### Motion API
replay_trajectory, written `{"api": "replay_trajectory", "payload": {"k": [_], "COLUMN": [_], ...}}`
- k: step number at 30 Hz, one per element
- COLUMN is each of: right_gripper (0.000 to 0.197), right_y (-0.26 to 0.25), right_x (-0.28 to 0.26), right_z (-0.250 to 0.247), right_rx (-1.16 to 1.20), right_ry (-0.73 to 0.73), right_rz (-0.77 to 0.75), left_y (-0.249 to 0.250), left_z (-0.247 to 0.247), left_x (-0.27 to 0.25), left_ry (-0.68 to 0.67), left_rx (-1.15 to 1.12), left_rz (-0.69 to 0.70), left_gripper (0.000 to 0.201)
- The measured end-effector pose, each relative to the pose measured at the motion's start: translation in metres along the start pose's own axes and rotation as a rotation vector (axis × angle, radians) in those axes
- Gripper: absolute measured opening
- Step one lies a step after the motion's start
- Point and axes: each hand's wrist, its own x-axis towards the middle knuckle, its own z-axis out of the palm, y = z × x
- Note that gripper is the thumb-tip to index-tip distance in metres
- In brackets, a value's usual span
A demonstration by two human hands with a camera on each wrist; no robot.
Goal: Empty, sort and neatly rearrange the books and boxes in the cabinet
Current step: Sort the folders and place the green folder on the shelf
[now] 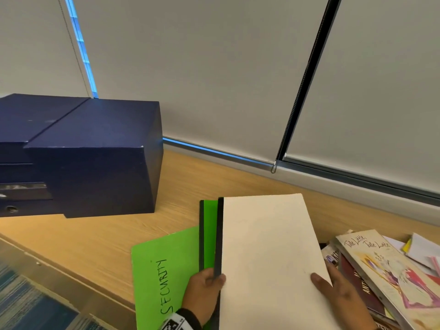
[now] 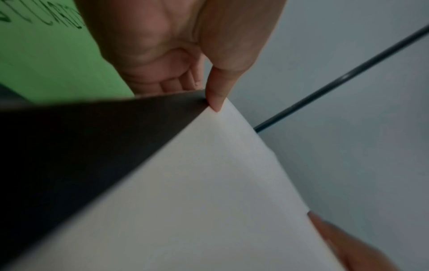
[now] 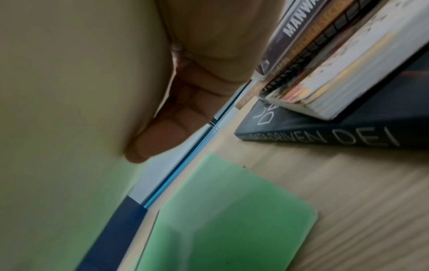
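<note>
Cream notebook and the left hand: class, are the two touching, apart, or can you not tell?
Touching. The left wrist view shows the left hand with its thumb pressed on the cream notebook at its dark spine.

Cream notebook (image 1: 269, 253) (black spine) held tilted above green folder (image 1: 154, 277).

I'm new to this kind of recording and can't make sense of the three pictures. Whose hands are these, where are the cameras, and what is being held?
No machine here: a person wears three cameras. The head view looks down on a wooden top; the other two sit on the wrists. The left hand grips the dark spine of a cream notebook; the right hand holds its other edge. Beneath lies a green folder marked SECURITY. A dark blue box stands on the left, a pile of books on the right.
</note>
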Motion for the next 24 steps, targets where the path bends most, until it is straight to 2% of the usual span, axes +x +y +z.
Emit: {"api": "replay_trajectory", "payload": {"k": [2,4,5,8,11,13,16,18,20,23,24], "right_gripper": [0.034,0.033,0.035,0.034,0.030,0.025,0.013,0.008,0.010,0.007,0.010], "right_y": [0.003,0.002,0.002,-0.007,-0.023,-0.033,-0.052,-0.071,-0.087,-0.095,-0.095], "right_x": [-0.001,-0.003,-0.005,-0.005,0.000,0.003,0.007,0.008,0.010,0.021,0.024], "right_z": [0.000,0.002,0.002,0.003,0.003,0.003,-0.005,-0.011,-0.017,-0.023,-0.024], "right_rx": [-0.002,0.006,-0.008,-0.048,-0.023,-0.010,0.046,0.125,0.240,0.477,0.471], "right_ry": [0.020,-0.008,-0.021,-0.045,-0.055,-0.031,0.009,0.020,0.046,-0.011,-0.057], "right_rz": [-0.021,-0.031,-0.035,-0.101,-0.145,-0.184,-0.251,-0.291,-0.315,-0.251,-0.208], "left_y": [0.002,0.003,0.003,0.019,0.038,0.053,0.086,0.110,0.132,0.144,0.145], "left_z": [-0.003,-0.005,-0.006,-0.014,-0.025,-0.031,-0.044,-0.054,-0.062,-0.073,-0.075], "left_x": [0.003,0.006,0.006,0.008,0.008,0.002,-0.011,-0.019,-0.024,-0.020,-0.020], "left_ry": [0.039,0.089,0.099,0.113,0.081,0.043,-0.051,-0.095,-0.078,0.021,-0.005], "left_rx": [-0.141,-0.253,-0.301,-0.414,-0.425,-0.441,-0.454,-0.364,-0.203,-0.018,-0.020], "left_rz": [-0.014,-0.025,-0.031,-0.005,0.051,0.100,0.253,0.426,0.590,0.679,0.678], "left_gripper": [0.016,0.048,0.051,0.035,0.041,0.032,0.032,0.029,0.020,0.009,0.010]}}
